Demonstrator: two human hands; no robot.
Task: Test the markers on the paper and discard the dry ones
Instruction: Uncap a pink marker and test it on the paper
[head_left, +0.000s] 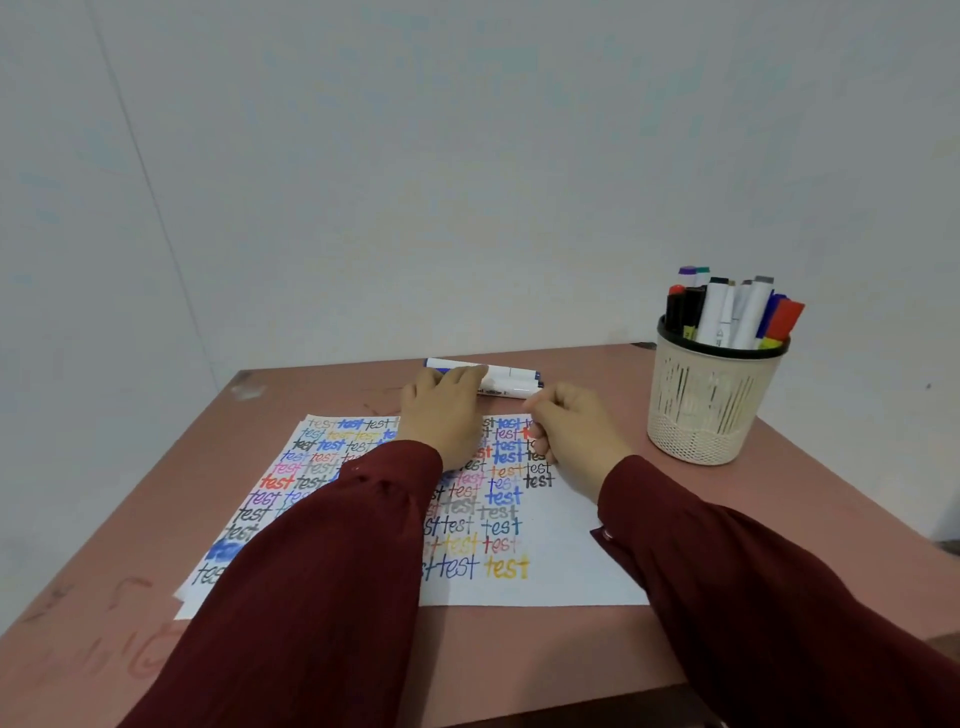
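Counted two white markers (511, 381) just beyond one paper (561, 566), touched by the left hand (441, 415), fingers straight. Found the right hand (576, 436) curled on the paper, grip unclear; one pen cup (701, 415) right, two sleeves (322, 571) hiding writing.

Matt white paper (545, 561), glossy plastic markers (506, 382), perforated plastic cup (701, 410), scuffed matt table (104, 597)

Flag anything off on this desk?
Minor only. The pinkish-brown tabletop carries faint reddish and dark pen scribbles at its near-left corner, off the white paper sheet covered in test words. A second white sheet pokes out askew beneath it at lower left. Nothing spilled.
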